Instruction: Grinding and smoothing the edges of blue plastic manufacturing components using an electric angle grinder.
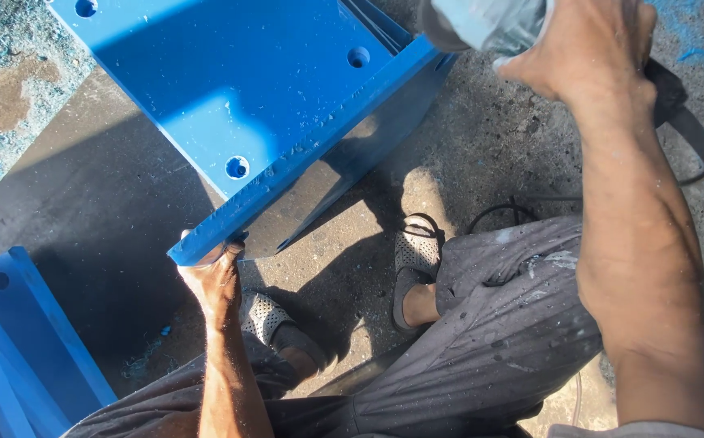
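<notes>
Blue-painted steel bracket [246,105], bolt holes through its flat plate, tilted up off the concrete floor [92,211] and raised at its near corner. Left hand [214,276] clamped under that near corner, fingers wrapped on the lower edge, bearing the weight. Right hand [587,49] clenched around a pale grey tool body [490,24] at the bracket's far right corner, with a dark hose or cable [684,113] trailing across the floor behind the wrist; kind of tool cannot be told, top of it out of view. Second blue part [11,341] lying at the floor's left edge, well apart. Both sandalled feet [417,251] just beside the raised edge. Step judged: holding and turning the bracket for work along its side face. Next move calls for a firm left-hand hold and feet kept back.
</notes>
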